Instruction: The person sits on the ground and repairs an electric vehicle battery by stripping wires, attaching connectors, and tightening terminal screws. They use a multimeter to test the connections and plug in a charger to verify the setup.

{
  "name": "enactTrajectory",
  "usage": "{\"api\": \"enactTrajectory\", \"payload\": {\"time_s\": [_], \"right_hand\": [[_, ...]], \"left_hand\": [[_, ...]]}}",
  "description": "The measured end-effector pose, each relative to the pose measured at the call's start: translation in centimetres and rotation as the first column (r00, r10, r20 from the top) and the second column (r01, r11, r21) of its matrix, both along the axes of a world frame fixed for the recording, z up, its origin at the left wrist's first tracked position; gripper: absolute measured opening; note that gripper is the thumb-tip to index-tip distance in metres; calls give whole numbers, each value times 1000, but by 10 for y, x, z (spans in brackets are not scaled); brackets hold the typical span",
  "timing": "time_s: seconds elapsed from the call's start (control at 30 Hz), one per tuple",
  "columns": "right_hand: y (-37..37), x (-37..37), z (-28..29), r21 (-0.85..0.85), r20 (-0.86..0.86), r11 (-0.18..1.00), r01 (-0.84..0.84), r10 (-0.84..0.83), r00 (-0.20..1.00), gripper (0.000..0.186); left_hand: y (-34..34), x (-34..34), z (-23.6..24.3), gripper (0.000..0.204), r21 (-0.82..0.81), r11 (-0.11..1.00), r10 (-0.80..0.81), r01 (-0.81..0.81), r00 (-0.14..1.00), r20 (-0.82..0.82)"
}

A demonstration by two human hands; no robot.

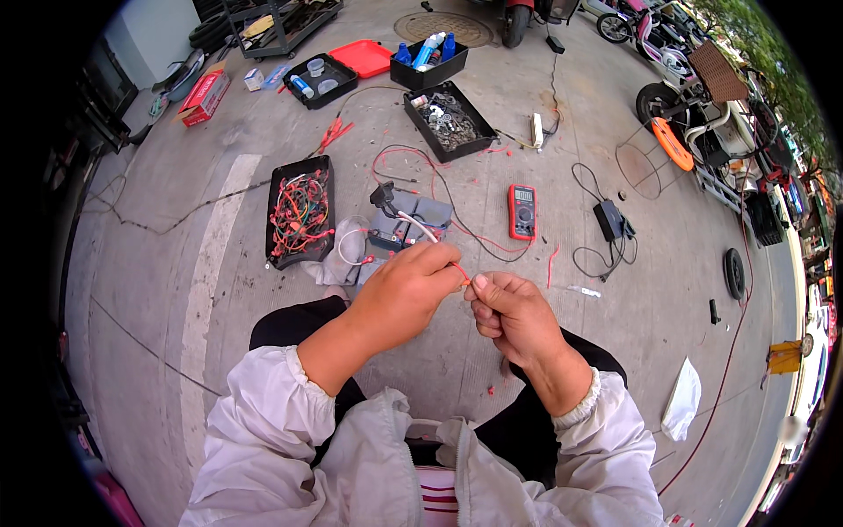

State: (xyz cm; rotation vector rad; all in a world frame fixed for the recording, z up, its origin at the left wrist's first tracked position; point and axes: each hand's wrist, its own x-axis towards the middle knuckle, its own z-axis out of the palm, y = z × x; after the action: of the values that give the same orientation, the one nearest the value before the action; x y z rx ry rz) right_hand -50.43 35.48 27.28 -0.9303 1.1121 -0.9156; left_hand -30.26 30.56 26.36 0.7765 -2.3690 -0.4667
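In front of my knees, my left hand (406,294) is closed around a red wire (462,271). The thumb and fingertips of my right hand (514,314) pinch the end of that wire, and its tip is hidden between them. A white cable (416,223) runs from a black plug (384,198) toward my left hand. Just beyond the hands, grey block batteries (430,213) sit on the ground, partly covered by my left hand. To their right lies a red multimeter (522,212) with its display lit and thin test leads trailing from it.
A black tray of tangled wires (301,209) lies to the left. Farther off are a tray of small metal parts (450,121), a bin with bottles (428,63) and a red lid (362,59). A charger with cord (608,220) and a wire stool frame (639,167) are on the right.
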Motion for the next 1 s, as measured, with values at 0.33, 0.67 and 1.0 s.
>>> {"api": "enactTrajectory", "payload": {"time_s": [0.33,0.67,1.0], "right_hand": [[-5,-1,12,-724,-679,506,-469,-402,614,33],[0,-3,3,-720,-690,478,-503,-408,598,19],[2,-10,-9,237,600,943,-232,45,799,24]], "left_hand": [[-9,12,8,13,461,862,-140,210,974,-180],[-4,7,8,7,406,881,-184,243,966,-180],[1,2,3,9,17,995,-98,100,992,-82]]}}
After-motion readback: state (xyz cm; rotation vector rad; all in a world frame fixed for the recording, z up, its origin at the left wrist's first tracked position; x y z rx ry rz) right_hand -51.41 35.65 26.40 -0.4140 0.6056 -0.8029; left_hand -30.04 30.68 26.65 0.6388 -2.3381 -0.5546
